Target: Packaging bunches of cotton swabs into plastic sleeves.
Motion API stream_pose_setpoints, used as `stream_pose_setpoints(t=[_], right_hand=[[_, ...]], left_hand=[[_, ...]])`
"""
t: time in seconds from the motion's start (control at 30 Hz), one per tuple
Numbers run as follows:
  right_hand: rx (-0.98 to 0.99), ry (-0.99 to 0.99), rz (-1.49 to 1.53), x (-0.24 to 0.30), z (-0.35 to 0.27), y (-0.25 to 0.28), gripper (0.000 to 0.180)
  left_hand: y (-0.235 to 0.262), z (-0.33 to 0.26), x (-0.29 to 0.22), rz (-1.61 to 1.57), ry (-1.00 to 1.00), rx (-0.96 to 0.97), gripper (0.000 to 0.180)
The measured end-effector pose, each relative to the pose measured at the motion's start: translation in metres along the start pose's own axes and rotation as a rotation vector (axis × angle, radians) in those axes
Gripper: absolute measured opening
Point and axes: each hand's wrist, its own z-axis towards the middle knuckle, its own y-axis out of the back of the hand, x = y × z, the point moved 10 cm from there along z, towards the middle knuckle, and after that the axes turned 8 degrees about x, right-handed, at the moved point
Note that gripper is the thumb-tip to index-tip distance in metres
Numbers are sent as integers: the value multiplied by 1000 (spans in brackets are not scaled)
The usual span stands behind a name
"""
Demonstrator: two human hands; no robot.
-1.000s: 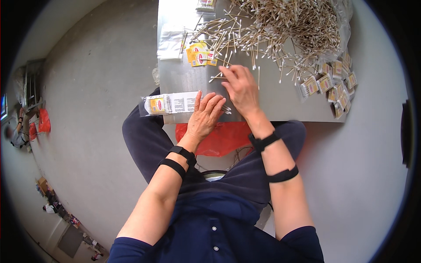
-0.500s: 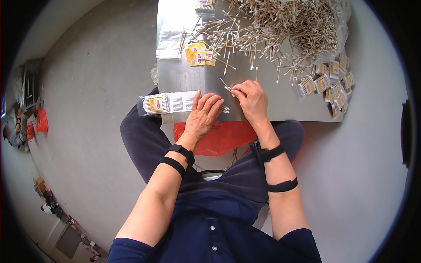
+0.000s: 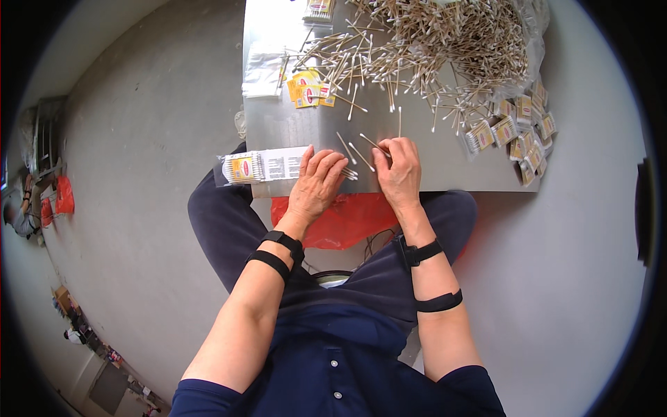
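My left hand (image 3: pixel 317 184) rests on the near part of the metal table, its fingers bent over several cotton swabs (image 3: pixel 350 174) whose white tips stick out at the right. Beside it on the left lies a small clear pack (image 3: pixel 243 168) of swabs with a yellow card, its white printed panel (image 3: pixel 281 163) reaching to my fingers. To the right, my right hand (image 3: pixel 401 175) is closed in a pinch on one cotton swab (image 3: pixel 373 143). Two loose swabs (image 3: pixel 360 156) lie on the table between the hands; a lone swab (image 3: pixel 399 121) lies just beyond my right fingers.
A big heap of cotton swabs (image 3: pixel 458 42) in clear plastic covers the far right of the table (image 3: pixel 445 167). Filled packs (image 3: pixel 524 135) pile at the right edge. Yellow cards (image 3: pixel 306 90) and clear bags (image 3: pixel 262 69) lie far left. A red bag (image 3: pixel 340 222) hangs below the near edge.
My right hand has spread the swabs that were bunched at its fingertips; two now lie apart on the table and one stays in the pinch. My left hand has hardly moved.
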Motion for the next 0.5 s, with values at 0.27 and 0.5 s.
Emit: stream_pose_setpoints(t=[0.27,0.5], right_hand=[[-37,-58,-29,-7,-9,0,11],[46,130,-142,52,20,-27,15]], left_hand=[[0,0,-2,-8,-10,0,56],[1,-1,0,4,-10,-27,51]])
